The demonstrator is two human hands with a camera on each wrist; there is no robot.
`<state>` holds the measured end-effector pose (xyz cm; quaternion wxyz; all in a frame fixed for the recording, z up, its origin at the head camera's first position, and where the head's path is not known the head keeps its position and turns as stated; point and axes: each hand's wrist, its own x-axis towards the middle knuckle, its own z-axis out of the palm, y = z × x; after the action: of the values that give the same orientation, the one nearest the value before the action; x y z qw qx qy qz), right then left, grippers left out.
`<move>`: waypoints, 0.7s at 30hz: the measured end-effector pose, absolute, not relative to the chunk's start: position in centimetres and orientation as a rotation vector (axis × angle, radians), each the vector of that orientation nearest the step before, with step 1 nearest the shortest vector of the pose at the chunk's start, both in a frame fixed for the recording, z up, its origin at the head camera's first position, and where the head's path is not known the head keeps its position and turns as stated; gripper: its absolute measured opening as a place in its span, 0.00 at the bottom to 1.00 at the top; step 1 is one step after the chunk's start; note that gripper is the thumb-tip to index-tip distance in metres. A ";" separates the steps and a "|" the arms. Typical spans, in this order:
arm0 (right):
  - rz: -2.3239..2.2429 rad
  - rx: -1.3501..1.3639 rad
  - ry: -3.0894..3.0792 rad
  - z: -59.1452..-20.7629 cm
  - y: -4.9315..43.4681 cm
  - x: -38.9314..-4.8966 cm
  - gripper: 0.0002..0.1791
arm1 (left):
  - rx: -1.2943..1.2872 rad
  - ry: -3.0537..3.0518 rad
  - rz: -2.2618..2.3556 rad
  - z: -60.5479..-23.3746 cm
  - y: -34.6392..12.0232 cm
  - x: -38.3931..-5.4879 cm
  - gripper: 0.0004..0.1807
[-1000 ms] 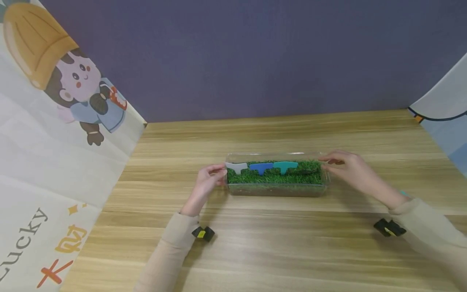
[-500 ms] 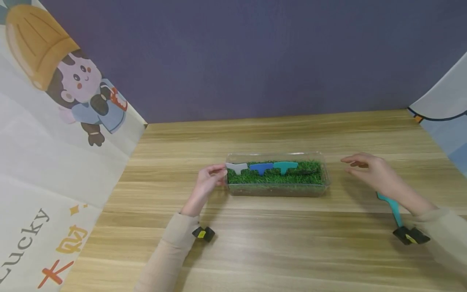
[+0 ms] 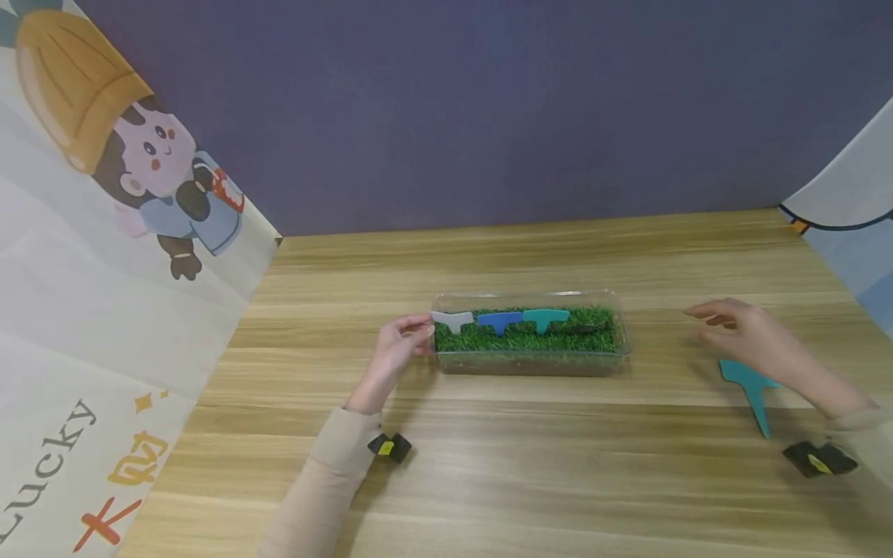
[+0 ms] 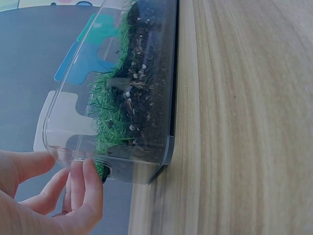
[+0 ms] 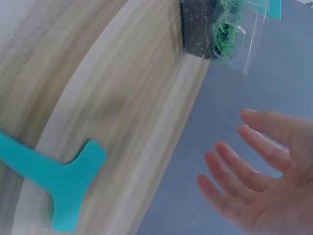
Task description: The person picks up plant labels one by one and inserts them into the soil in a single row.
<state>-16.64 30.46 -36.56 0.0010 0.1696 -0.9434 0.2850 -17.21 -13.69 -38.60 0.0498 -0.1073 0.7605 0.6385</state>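
A clear plastic planter box (image 3: 530, 363) with dark soil and green grass stands mid-table. White (image 3: 453, 321), blue (image 3: 500, 319) and teal (image 3: 546, 318) T-shaped plant labels stick up in a row from the grass. My left hand (image 3: 396, 346) holds the box's left end; the left wrist view shows bent fingers and thumb together at the end's rim. To the right, my right hand (image 3: 753, 341) hovers with nothing in it, fingers apart in the right wrist view. A loose teal plant label (image 3: 749, 389) lies on the table just below that hand.
The wooden table (image 3: 530, 480) backs onto a dark blue panel (image 3: 516, 116). A printed cartoon sheet (image 3: 91, 310) hangs on the left side, and a light sheet (image 3: 865, 225) borders the right. Dark wrist devices (image 3: 389, 447) hang under both cuffs.
My right hand has left the box's right end and moved right, over the loose teal plant label, which has come into full view. My left hand and the box stay put.
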 end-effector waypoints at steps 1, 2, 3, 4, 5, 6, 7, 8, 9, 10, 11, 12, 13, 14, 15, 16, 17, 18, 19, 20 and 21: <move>0.882 0.532 -2.968 -36.6 30.6 -16.7 0.18 | -0.325 2.314 1.945 -38.6 -13.7 -17.2 0.15; 0.868 0.529 -2.976 -36.7 30.8 -16.7 0.18 | -0.323 2.312 1.948 -38.7 -13.7 -17.3 0.16; 0.855 0.525 -2.987 -36.7 31.0 -16.7 0.19 | -0.321 2.309 1.951 -38.7 -13.7 -17.3 0.16; 0.844 0.521 -2.997 -36.8 31.2 -16.7 0.19 | -0.319 2.308 1.953 -38.7 -13.7 -17.3 0.16; 0.828 0.517 -3.013 -36.8 31.4 -16.7 0.19 | -0.317 2.309 1.954 -38.7 -13.7 -17.2 0.16; 0.824 0.516 -3.027 -36.9 31.6 -16.8 0.20 | -0.314 2.312 1.955 -38.7 -13.7 -17.2 0.16; 0.817 0.512 -3.047 -37.0 31.7 -16.8 0.20 | -0.314 2.310 1.957 -38.7 -13.7 -17.2 0.16; 0.805 0.503 -3.065 -37.0 31.9 -16.8 0.21 | -0.314 2.312 1.958 -38.7 -13.7 -17.2 0.15; 0.801 0.491 -3.087 -37.1 32.1 -16.8 0.21 | -0.312 2.315 1.958 -38.7 -13.7 -17.2 0.15; 0.796 0.476 -3.109 -37.1 32.2 -16.7 0.22 | -0.310 2.317 1.958 -38.7 -13.7 -17.2 0.15; 0.790 0.465 -3.124 -37.2 32.4 -16.8 0.23 | -0.311 2.317 1.959 -38.7 -13.7 -17.2 0.15; 0.784 0.456 -3.133 -37.3 32.5 -16.8 0.23 | -0.312 2.317 1.959 -38.7 -13.7 -17.2 0.15; 0.776 0.444 -3.144 -37.4 32.7 -16.8 0.24 | -0.314 2.316 1.959 -38.7 -13.7 -17.2 0.15; 0.767 0.428 -3.155 -37.5 32.8 -16.8 0.25 | -0.318 2.316 1.958 -38.7 -13.7 -17.2 0.15; 0.764 0.413 -3.167 -37.6 33.0 -16.8 0.26 | -0.320 2.316 1.956 -38.7 -13.7 -17.2 0.15; 0.757 0.407 -3.168 -37.7 33.1 -16.8 0.26 | -0.321 2.316 1.956 -38.7 -13.7 -17.2 0.15; 0.745 0.407 -3.172 -37.8 33.3 -16.7 0.26 | -0.320 2.316 1.954 -38.7 -13.7 -17.3 0.15; 0.734 0.409 -3.178 -37.9 33.4 -16.7 0.26 | -0.320 2.315 1.954 -38.7 -13.7 -17.3 0.15; 0.721 0.404 -3.188 -38.0 33.6 -16.7 0.26 | -0.319 2.315 1.953 -38.7 -13.7 -17.3 0.15; 0.715 0.410 -3.190 -38.0 33.7 -16.6 0.27 | -0.320 2.315 1.952 -38.7 -13.7 -17.3 0.16; 0.702 0.413 -3.193 -38.1 33.8 -16.6 0.27 | -0.318 2.316 1.952 -38.8 -13.7 -17.3 0.16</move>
<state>-16.60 33.81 -38.06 -0.0767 0.1249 -0.9661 0.2123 -17.30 -13.69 -38.78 0.0481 -0.1042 0.7595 0.6403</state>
